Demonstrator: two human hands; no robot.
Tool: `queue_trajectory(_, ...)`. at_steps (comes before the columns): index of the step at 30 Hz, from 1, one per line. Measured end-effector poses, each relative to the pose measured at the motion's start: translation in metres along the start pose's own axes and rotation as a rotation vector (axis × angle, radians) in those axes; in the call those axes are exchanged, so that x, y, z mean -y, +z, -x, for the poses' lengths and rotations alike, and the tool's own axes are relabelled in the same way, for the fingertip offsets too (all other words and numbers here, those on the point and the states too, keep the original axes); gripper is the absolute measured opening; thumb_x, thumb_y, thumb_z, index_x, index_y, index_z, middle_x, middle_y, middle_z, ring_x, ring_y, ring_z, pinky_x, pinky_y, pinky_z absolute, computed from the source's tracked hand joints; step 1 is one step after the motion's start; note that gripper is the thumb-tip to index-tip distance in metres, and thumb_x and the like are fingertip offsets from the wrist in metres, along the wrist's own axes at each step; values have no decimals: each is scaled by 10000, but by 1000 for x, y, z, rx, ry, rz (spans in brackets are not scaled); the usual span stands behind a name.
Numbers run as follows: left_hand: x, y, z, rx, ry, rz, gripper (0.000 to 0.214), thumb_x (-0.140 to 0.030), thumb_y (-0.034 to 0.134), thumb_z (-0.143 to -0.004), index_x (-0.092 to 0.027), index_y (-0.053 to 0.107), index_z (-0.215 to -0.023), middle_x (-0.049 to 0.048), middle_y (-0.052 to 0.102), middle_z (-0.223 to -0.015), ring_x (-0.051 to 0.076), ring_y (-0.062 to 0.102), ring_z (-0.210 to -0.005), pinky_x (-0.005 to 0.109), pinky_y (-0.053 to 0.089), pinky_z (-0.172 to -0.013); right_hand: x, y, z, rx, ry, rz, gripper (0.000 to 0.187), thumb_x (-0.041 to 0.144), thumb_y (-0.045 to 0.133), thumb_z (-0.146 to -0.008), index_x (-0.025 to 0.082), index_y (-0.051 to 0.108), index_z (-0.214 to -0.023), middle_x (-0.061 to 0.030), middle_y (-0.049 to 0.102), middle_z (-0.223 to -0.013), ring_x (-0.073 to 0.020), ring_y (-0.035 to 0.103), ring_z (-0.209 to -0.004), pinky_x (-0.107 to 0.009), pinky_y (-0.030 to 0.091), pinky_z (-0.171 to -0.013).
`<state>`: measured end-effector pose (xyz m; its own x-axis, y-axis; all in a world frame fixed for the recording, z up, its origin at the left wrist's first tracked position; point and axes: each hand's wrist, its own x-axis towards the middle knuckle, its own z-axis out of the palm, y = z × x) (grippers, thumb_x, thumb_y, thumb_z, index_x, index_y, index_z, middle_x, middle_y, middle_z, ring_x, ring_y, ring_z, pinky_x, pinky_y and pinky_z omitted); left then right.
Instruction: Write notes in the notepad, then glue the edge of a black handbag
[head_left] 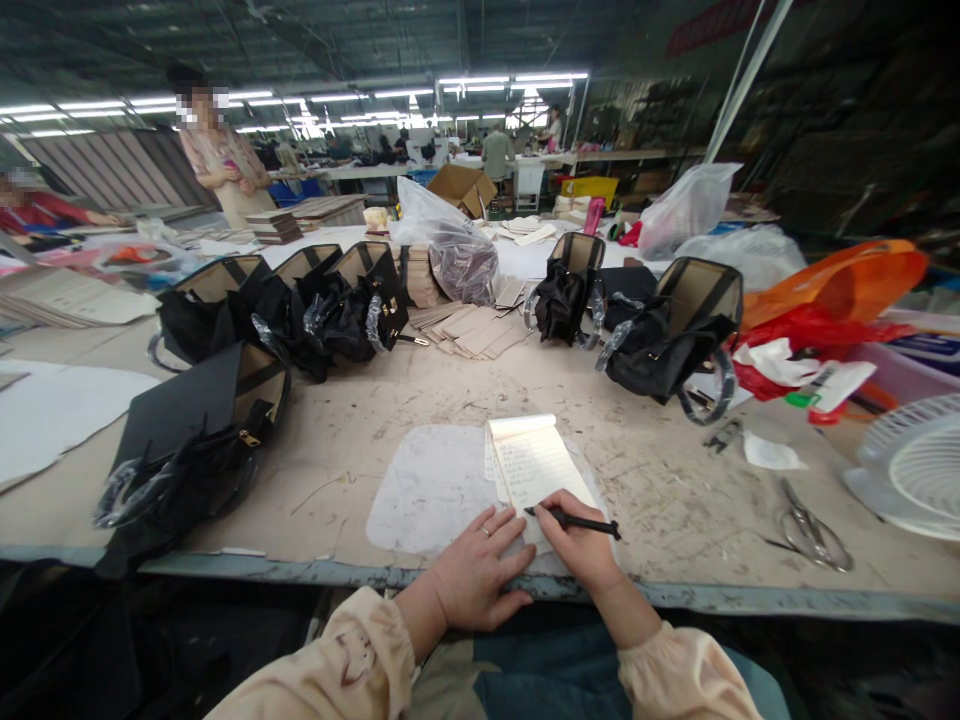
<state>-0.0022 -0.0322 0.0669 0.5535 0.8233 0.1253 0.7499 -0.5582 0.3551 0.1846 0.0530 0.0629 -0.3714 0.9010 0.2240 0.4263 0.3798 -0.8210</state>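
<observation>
My right hand (576,545) is closed around a black pen (589,522), its tip at the lower part of a notepad (541,465). Lines of handwriting cover the upper part of the pad's lined page, and its top sheets are folded back. My left hand (484,567) lies flat with fingers spread, a ring on one finger, at the pad's lower left corner. Under both sits a pale rounded sheet (427,490). What the writing says is too small to read.
Black handbags (199,420) stand at the left, and more black bags (667,330) at the right. Scissors (810,530) and a white fan (919,465) lie on the right. Flat card pieces (480,330) are spread behind. A person (225,165) stands at the back left.
</observation>
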Motion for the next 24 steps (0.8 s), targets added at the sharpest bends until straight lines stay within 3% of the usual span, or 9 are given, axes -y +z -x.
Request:
queue_trajectory(5, 1, 0, -1, 13, -1, 0, 550, -529, 444, -862, -224, 455, -1319, 140, 452, -1409, 349, 328, -1370, 539, 230, -1147, 1, 0, -1, -10, 7, -12, 212, 384, 564, -860, 204, 617, -762, 6, 624, -644, -160, 583, -613, -263, 476, -593)
queue_trajectory(8, 1, 0, -1, 12, -4, -2, 553, -531, 445, -860, -232, 448, -1326, 136, 461, -1400, 349, 329, -1370, 543, 226, -1150, 1, -1, -1, -3, -11, -51, 199, 378, 549, -873, 205, 643, -846, -16, 669, -731, -182, 628, -701, -283, 507, -668)
queue_trajectory(11, 2, 0, -1, 14, -3, -2, 566, -531, 448, -859, -238, 430, -1343, 134, 443, -1421, 350, 321, -1376, 541, 228, -1150, 1, -1, -1, 27, -43, -56, 214, 369, 531, -890, 204, 645, -815, -28, 673, -766, -193, 630, -742, -304, 504, -712)
queue_trajectory(24, 1, 2, 0, 0, 0, -15, 548, -524, 462, -857, -229, 461, -1319, 141, 461, -1399, 355, 335, -1367, 542, 242, -1144, 2, -1, -2, -30, 6, -35, 207, 373, 550, -867, 204, 600, -758, 0, 609, -661, -170, 572, -640, -276, 465, -615)
